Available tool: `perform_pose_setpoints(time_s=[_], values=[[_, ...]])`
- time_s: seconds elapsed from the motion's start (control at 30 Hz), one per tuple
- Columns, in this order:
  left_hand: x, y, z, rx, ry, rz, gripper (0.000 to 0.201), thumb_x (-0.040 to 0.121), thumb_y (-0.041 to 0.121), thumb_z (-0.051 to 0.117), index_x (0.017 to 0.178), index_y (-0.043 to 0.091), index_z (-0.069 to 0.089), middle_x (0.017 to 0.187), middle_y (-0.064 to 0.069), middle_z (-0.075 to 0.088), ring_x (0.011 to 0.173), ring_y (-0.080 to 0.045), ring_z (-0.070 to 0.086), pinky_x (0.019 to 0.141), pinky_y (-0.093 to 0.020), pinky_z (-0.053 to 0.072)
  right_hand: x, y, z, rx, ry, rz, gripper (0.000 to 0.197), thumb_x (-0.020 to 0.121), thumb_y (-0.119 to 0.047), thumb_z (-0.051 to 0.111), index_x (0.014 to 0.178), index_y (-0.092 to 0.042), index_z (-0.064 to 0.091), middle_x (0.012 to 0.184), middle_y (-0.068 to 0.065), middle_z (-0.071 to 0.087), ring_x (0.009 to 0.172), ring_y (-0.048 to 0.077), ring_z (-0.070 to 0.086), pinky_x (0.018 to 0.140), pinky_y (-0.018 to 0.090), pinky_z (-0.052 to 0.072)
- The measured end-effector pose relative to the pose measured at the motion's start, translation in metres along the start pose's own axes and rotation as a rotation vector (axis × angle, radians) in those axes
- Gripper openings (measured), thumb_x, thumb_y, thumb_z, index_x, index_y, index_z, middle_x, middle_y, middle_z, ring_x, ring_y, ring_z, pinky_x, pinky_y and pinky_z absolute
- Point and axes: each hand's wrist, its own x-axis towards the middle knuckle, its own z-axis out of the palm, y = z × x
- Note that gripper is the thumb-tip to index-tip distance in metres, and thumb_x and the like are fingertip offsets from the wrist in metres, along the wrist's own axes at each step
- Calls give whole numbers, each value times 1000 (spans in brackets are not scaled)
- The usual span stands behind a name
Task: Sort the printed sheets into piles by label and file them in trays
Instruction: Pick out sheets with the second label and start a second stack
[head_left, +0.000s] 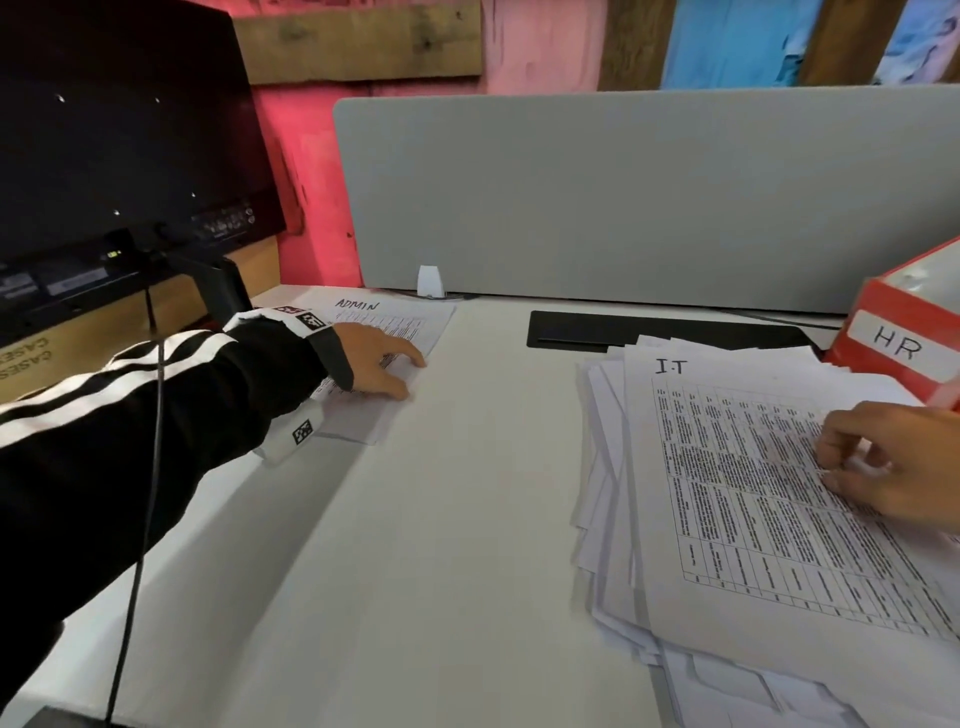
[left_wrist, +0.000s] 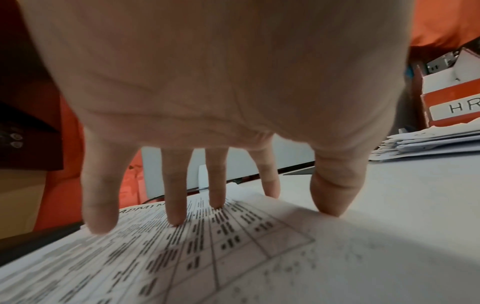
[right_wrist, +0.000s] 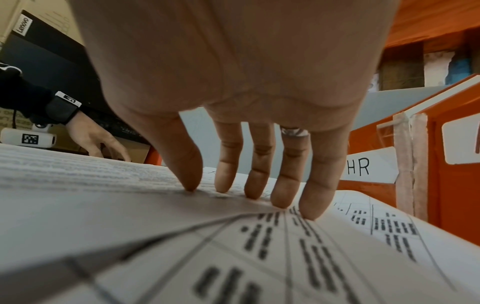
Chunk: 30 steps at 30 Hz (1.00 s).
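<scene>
A printed sheet marked ADMIN (head_left: 405, 325) (left_wrist: 207, 257) lies flat at the desk's far left. My left hand (head_left: 384, 364) (left_wrist: 221, 82) rests on it, with straight fingers touching the print. On the right is a loose stack of sheets (head_left: 608, 493) (left_wrist: 426, 144), topped by one marked IT (head_left: 753, 493) (right_wrist: 285, 257). My right hand (head_left: 893, 462) (right_wrist: 246, 82) presses its fingertips into this top sheet, which buckles slightly by the thumb. A red tray labelled HR (head_left: 904, 338) (left_wrist: 451, 98) (right_wrist: 454, 185) stands behind the stack.
A dark monitor (head_left: 114, 145) stands at the back left over a cardboard box (head_left: 78, 338). A grey divider panel (head_left: 623, 197) closes off the back of the white desk (head_left: 441, 519). A black cable cover (head_left: 623, 330) lies flush by the panel. A thin cable (head_left: 135, 571) hangs from my left sleeve.
</scene>
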Motion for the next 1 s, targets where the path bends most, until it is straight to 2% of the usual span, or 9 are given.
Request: perform_pose_setpoints(time_s=[0.17, 0.23, 0.33, 0.47, 0.57, 0.7, 0.8, 0.9, 1.0], values=[[-4, 39, -21, -65, 185, 99, 97, 51, 83, 45, 137, 38, 54, 116, -5, 65, 107, -22, 61, 93, -30, 45, -2, -17, -25, -79, -150, -41, 12, 89, -40, 76, 88, -40, 64, 96, -18, 67, 84, 0, 64, 71, 16, 49], [-4, 75, -37, -126, 268, 174, 88, 63, 80, 56, 135, 31, 56, 121, -2, 63, 107, -21, 61, 96, -30, 45, 4, -24, -37, -51, -178, -61, 11, 90, -37, 77, 89, -36, 66, 93, -17, 71, 79, -2, 68, 73, 19, 54], [1, 148, -55, -190, 315, 288, 55, 86, 58, 69, 129, 24, 62, 118, 2, 67, 94, -18, 60, 92, -26, 45, 28, -28, -51, -66, 2, -82, 15, 87, -33, 80, 82, -32, 65, 87, -15, 71, 74, 1, 67, 72, 24, 52], [23, 237, -58, -168, 255, 377, 53, 87, 63, 65, 112, 16, 65, 115, -3, 71, 104, -24, 66, 92, -31, 50, 52, -36, -51, -86, -10, -58, 20, 86, -43, 78, 97, -33, 66, 103, -13, 67, 99, 15, 65, 84, 29, 46], [35, 265, -56, -129, 100, 387, 67, 86, 60, 69, 128, 8, 63, 121, -3, 67, 104, -21, 61, 96, -30, 46, 46, -36, -36, -148, -190, -24, 40, 87, -53, 75, 121, -36, 63, 120, -10, 59, 111, 16, 60, 92, 31, 46], [44, 274, -53, -167, -48, 367, 70, 84, 57, 74, 136, 13, 59, 138, -4, 62, 114, -19, 59, 103, -27, 41, 30, -26, -26, -82, -193, -52, 50, 89, -56, 72, 132, -35, 58, 135, -6, 57, 123, 17, 56, 106, 36, 46], [42, 281, -48, -149, -8, 373, 66, 81, 60, 75, 128, 15, 60, 124, 3, 66, 110, -18, 61, 93, -21, 47, 26, -15, -33, -25, -255, -20, 48, 81, -58, 80, 121, -40, 62, 128, -14, 56, 120, 12, 56, 102, 35, 47], [38, 286, -44, -224, 2, 380, 42, 78, 49, 83, 101, 28, 53, 85, 18, 58, 81, -9, 56, 52, 0, 37, 32, -16, -42, -43, -250, -15, 43, 78, -59, 82, 113, -38, 68, 120, -18, 59, 106, 6, 58, 91, 31, 46], [39, 283, -44, -306, 28, 348, 47, 63, 57, 90, 82, 25, 62, 77, 11, 64, 72, -12, 63, 59, -14, 51, 45, -22, -47, -61, -235, -13, 43, 77, -59, 82, 109, -34, 69, 115, -15, 66, 107, 10, 62, 99, 36, 51]])
